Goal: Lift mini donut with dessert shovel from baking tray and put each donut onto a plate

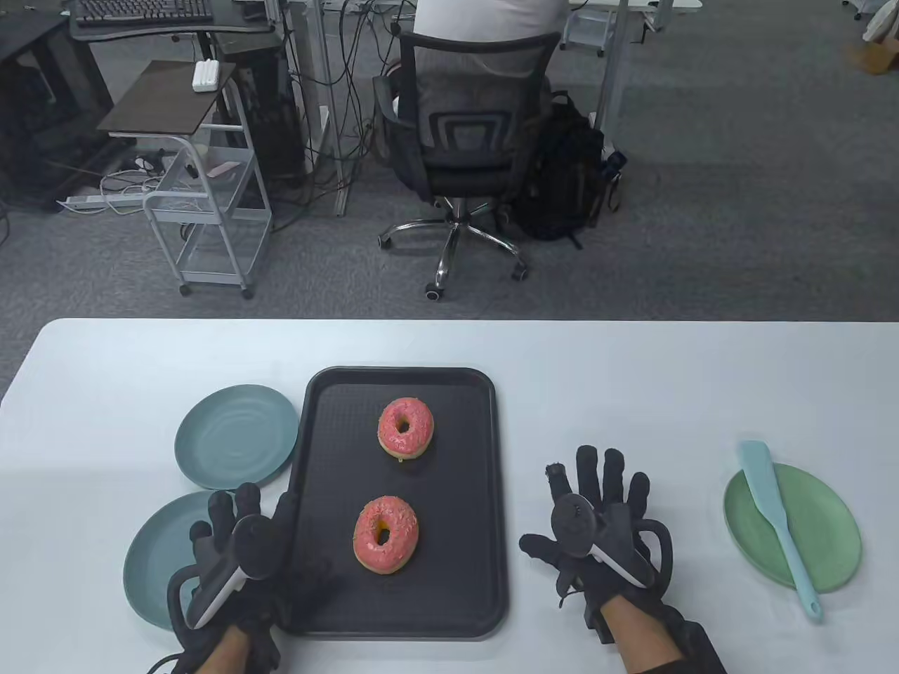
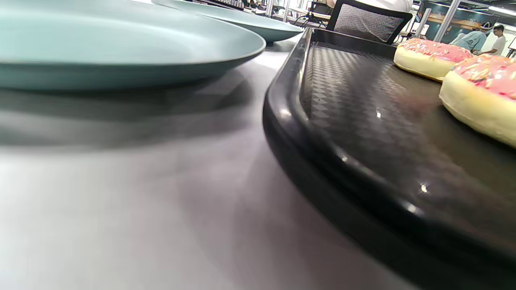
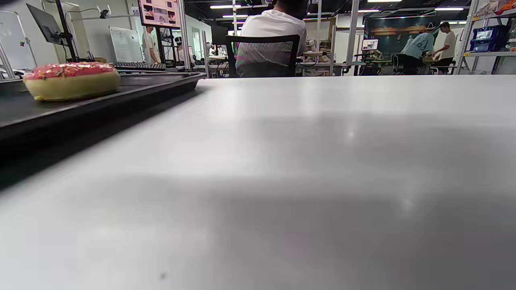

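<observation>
Two pink-iced donuts lie on the black baking tray [image 1: 323, 449]: the far donut [image 1: 405, 427] and the near donut [image 1: 385, 533]. The light blue dessert shovel [image 1: 772, 516] lies across a green plate [image 1: 829, 533] at the right. My left hand [image 1: 239, 519] rests flat at the tray's left edge, partly over a blue plate [image 1: 151, 562], holding nothing. My right hand [image 1: 597, 491] lies flat with fingers spread on the table between the tray and the green plate. In the left wrist view the tray rim [image 2: 290, 121] and both donuts [image 2: 479, 92] show close up.
A second blue plate [image 1: 235, 435] sits left of the tray's far end. Beyond the table's far edge a person sits in an office chair [image 1: 463, 133], with a rolling cart [image 1: 204, 203] to the left.
</observation>
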`<state>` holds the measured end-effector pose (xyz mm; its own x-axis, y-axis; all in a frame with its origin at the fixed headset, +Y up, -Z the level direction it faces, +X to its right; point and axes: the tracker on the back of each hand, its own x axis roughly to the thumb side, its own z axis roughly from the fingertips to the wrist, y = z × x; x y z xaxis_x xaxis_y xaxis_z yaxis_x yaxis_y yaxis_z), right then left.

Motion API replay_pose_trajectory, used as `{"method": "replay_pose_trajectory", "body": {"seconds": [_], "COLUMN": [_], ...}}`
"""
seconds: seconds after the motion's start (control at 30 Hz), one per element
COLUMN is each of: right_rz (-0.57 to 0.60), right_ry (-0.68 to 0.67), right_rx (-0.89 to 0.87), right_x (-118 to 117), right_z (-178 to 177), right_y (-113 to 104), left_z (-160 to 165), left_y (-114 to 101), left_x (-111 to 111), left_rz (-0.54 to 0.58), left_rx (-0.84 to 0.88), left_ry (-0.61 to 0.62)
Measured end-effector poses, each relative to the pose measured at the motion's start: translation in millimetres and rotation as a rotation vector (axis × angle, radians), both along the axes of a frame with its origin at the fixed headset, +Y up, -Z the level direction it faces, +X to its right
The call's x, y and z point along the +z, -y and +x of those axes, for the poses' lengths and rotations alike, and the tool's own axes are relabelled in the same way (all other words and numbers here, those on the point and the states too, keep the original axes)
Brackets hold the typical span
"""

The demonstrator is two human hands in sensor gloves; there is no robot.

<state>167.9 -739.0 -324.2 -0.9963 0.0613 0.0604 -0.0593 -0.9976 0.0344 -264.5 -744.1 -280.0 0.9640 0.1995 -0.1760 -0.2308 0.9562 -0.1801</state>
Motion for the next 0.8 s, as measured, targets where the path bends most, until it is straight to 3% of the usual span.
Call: {"method": "replay_pose_trajectory", "body": {"seconds": [0.3,0.8], "right_rz": [0.013,0.005], "right_ry": [0.015,0.0], "right_rx": [-0.021,-0.003], "right_x": [1.4,1.7], "right_z": [6.6,4.4], "right_y": [-2.9,-0.6], "left_z": [-13.3,-46.0], "left_y": [-8.3,-6.7], "left_x": [1.2,1.1], "left_rz": [0.039,0.011], "left_rx": [0.025,0.07], "left_ry": [-0.059,-0.18]}}
